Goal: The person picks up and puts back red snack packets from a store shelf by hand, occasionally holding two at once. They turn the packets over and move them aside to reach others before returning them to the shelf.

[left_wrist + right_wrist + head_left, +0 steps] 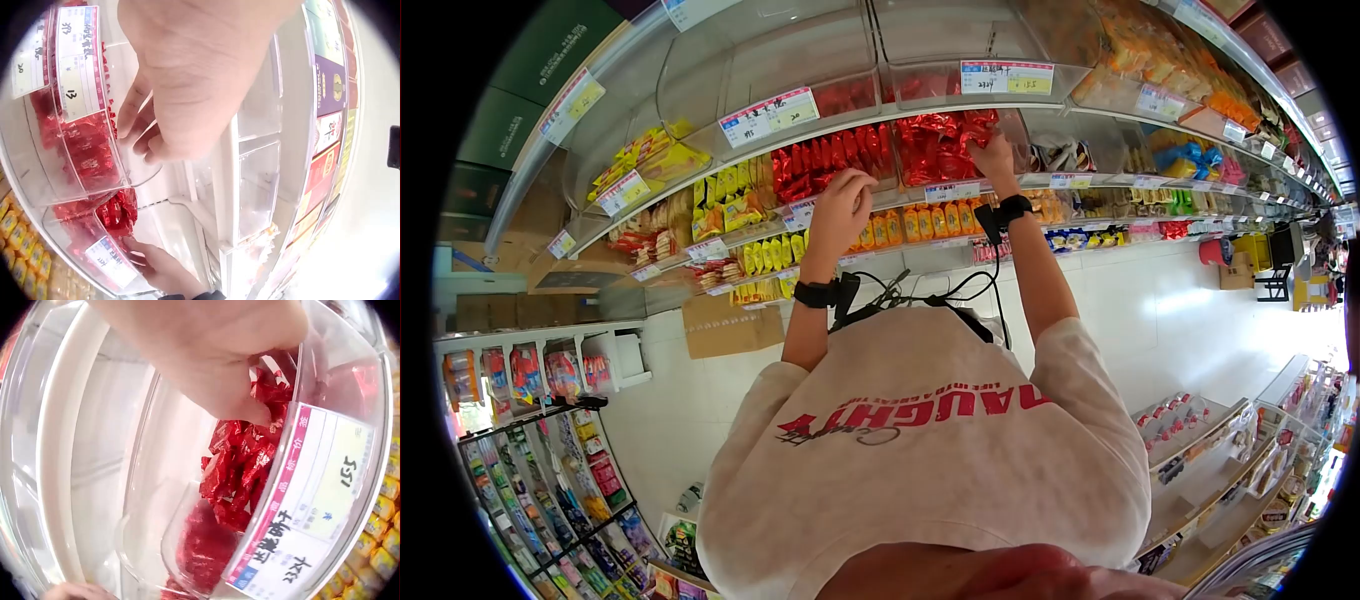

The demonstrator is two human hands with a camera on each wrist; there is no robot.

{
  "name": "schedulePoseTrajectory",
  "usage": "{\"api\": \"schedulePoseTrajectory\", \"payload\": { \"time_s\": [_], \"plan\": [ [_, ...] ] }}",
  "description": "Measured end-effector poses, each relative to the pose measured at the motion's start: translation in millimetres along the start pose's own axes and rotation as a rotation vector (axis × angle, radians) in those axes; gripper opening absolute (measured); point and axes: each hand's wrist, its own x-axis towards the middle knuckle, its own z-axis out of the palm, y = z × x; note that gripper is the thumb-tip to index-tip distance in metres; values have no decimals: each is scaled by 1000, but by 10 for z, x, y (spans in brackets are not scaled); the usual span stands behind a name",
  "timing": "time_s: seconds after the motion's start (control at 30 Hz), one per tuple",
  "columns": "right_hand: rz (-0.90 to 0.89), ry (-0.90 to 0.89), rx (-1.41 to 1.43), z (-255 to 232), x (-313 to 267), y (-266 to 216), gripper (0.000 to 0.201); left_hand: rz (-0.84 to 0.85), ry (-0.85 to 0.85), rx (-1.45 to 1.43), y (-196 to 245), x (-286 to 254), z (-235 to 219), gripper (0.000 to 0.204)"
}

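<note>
R hand is down in a clear bin of red foil-wrapped pkts, thumb right against the wrappers near the front wall; rest of its fingers mostly hidden, so can't tell if it's pinching one or just touching. Pkts lie loose, heaped toward the front; wrapper print too small to read.

Tag on that bin's front: printed hdr 商品标价签, handwritten "15.5" by 元, plus handwritten Chinese name, not fully legible.

L hand is empty, fingers loosely bent, at the next bin over, also w/ red pkts; can't tell if it touches the rim. Tag there reads "13"; another tag just beside it shows "20", upside down in the L wrist view.

Shelf below: orange pkts & yellow pkts, brand unreadable at this size. Person's shirt has red lettering, upside down in head view, approx. "NAUGHTY", w/ smaller red line incl. "LIFE INTO A GREAT"; dark script next to it unclear. Black strap on L wrist, similar on R.
</note>
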Motion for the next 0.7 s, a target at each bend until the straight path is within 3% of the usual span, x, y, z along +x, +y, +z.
{"api": "schedulePoseTrajectory", "payload": {
  "time_s": [0.1,0.2,0.3,0.4,0.5,0.67,0.7],
  "plan": [
    [-105,98,-205,27,-38,-36,65,-32,21,-35,11,-22,11,11],
    [-7,-120,38,-48,27,-33,59,-44,13,-59,43,-47,5,11],
    [48,-86,61,-196,-35,-159,56,-24,7,-30,10,-65,5,12],
    [-36,-159,-10,-298,-98,-173,59,-46,-5,-107,65,-87,82,12],
    [-61,-208,80,-427,-123,-232,61,51,-107,6,158,-123,163,13],
    [-234,15,202,-801,-368,-469,38,41,-98,-11,185,-152,220,13],
    [-213,-28,205,-797,-360,-468,37,28,-84,-26,170,-151,220,13]
  ]
}}
